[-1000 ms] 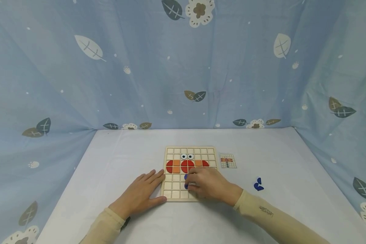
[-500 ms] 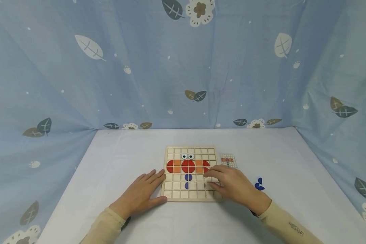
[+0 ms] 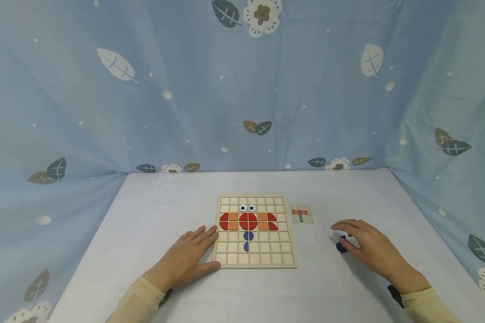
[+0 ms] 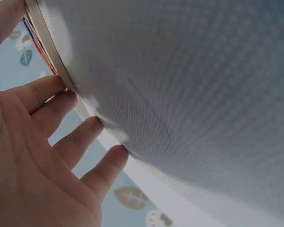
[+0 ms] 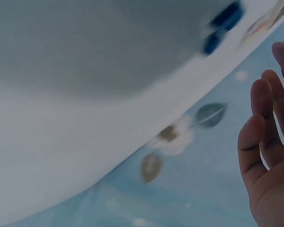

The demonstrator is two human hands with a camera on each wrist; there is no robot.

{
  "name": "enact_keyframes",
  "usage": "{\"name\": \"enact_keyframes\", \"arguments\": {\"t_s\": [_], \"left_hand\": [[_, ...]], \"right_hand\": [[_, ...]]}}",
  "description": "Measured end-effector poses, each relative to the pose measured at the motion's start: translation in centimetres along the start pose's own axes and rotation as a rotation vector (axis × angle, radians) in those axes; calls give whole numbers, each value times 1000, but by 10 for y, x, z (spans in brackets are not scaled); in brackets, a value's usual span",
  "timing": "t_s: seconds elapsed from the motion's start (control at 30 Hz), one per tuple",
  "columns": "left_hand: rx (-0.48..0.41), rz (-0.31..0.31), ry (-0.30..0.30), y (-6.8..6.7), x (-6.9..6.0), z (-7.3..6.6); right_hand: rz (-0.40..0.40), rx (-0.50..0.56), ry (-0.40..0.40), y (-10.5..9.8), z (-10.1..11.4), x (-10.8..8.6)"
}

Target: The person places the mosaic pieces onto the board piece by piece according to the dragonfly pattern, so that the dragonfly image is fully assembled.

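Note:
A light wooden grid board (image 3: 275,258) lies on the white table, holding red quarter-round pieces (image 3: 248,221), orange squares (image 3: 262,221), two eye pieces (image 3: 247,208) and a few blue pieces (image 3: 248,236) down the middle. My left hand (image 3: 182,260) rests beside it, fingertips and thumb touching its left edge; the left wrist view shows those fingers (image 4: 87,135) spread. Over a small group of loose blue pieces (image 3: 341,247) on the right hovers my right hand (image 3: 373,249), partly hiding them. Its thumb and fingers are apart, and nothing is seen held. The right wrist view shows the blue pieces (image 5: 227,18) blurred.
A small pattern card (image 3: 302,214) showing a gridded figure lies just right of the board. Behind and at both sides of the table (image 3: 165,197) hangs a blue curtain (image 3: 210,89) with leaves and flowers.
My right hand has moved from the board's middle rightward to the loose blue pieces, leaving a half-round blue piece below the blue circle on the board. My left hand stays put.

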State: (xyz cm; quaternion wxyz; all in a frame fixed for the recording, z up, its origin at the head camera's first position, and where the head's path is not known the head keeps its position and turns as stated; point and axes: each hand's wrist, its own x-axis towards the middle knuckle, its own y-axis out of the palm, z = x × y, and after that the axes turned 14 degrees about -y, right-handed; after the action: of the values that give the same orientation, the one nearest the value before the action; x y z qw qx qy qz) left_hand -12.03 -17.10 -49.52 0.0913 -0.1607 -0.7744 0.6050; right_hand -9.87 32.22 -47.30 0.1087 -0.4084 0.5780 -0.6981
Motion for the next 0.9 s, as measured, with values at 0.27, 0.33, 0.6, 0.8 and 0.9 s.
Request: {"name": "enact_keyframes", "arguments": {"t_s": [0.27,0.33,0.6,0.8,0.9], "left_hand": [[-25,-8,15,-1,-1,0],[-29,-10,20,-1,-1,0],[-24,-9,14,0,0,0],[-15,2,1,2,0,1],[-13,-5,2,2,-1,2]], "right_hand": [[42,-16,35,-2,-19,-25],[57,-11,38,-1,-20,-28],[131,35,55,8,-22,-23],[178,41,109,9,-23,-20],[220,38,173,9,-22,-18]]}}
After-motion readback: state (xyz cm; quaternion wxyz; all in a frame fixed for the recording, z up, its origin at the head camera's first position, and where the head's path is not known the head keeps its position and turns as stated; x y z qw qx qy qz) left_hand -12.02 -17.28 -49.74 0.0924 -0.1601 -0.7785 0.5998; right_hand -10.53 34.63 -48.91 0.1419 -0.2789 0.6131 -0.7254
